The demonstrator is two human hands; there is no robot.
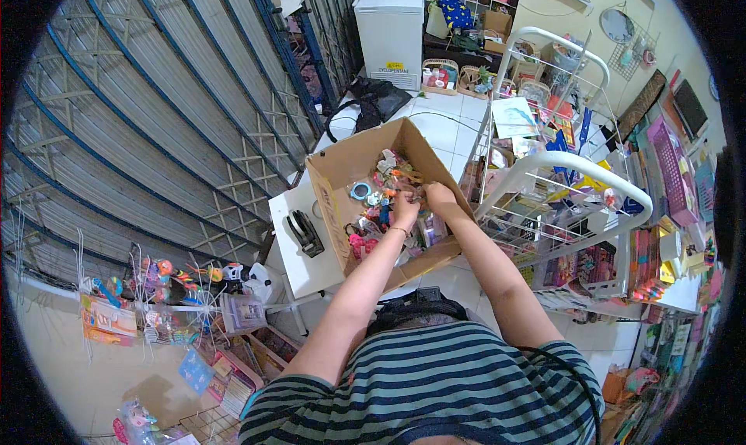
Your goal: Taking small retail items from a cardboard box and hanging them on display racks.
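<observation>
Both my arms reach into an open cardboard box (317,182) in front of me. My left hand (406,208) is over the middle of its contents, fingers bent together at a small item too blurred to name. Close beside it on the right, my right hand (440,196) is closed as well, its fingertips turned toward the left hand. What it pinches is hidden. Under and around the hands lie many small colourful trinkets, some apparently in clear plastic. Among them are a round blue-rimmed piece (360,190) and a bright pink item (361,247).
The box rests on a white table (290,268), with a black desktop tool (305,233) left of it. A white wire rack (544,161) full of goods stands close on the right. A folding metal gate (155,118) lines the left. Behind are a black bag (379,99) and white freezer (388,37).
</observation>
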